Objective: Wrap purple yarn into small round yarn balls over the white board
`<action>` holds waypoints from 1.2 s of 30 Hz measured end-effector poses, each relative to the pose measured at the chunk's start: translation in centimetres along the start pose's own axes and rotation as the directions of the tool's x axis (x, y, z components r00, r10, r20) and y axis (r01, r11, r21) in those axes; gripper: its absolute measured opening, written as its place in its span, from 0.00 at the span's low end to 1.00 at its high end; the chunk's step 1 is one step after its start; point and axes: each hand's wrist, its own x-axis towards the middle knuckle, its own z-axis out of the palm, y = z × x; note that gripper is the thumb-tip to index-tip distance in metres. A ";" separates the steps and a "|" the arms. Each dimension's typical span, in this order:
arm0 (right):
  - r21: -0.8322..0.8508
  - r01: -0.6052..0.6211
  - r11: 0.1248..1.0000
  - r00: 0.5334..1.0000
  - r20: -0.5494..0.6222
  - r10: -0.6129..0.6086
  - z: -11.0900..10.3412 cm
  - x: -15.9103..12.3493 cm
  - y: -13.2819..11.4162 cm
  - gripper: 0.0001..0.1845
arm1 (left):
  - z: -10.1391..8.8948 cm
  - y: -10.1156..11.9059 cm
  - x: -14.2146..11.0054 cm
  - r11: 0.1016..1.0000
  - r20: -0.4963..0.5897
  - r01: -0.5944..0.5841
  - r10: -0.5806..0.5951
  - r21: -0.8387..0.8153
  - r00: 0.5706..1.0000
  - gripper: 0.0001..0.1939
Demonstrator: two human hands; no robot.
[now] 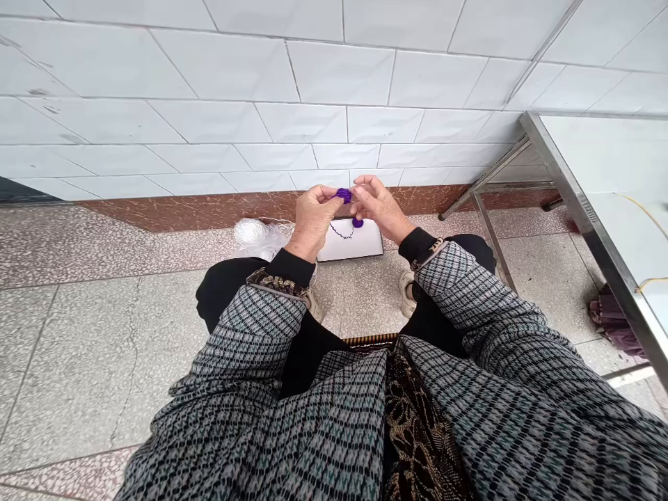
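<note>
My left hand (312, 217) pinches a small bunched piece of purple yarn work (343, 195) between thumb and fingertips. Right beside that piece, my right hand (380, 210) has its thumb and fingers drawn together; whatever is between them is too small to make out. A purple yarn ball (358, 223) is seen just under my right fingers, over a white box (368, 242) on the floor. From the ball a dark strand of yarn (342, 235) curves across the white surface up toward my left hand.
White yarn in a clear plastic bag (253, 233) lies on the floor left of the box. A white tiled wall (318, 125) rises in front. To the right stands a metal-framed table (579, 184) with a yellow cord (647, 212) and purple cloth (616, 323) below it.
</note>
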 end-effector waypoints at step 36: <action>-0.070 -0.275 0.959 0.961 -0.029 0.274 -1.4 -0.4 -3.7 0.09 | -1.8 -0.6 0.8 0.848 0.316 -0.272 0.132 0.455 0.939 0.06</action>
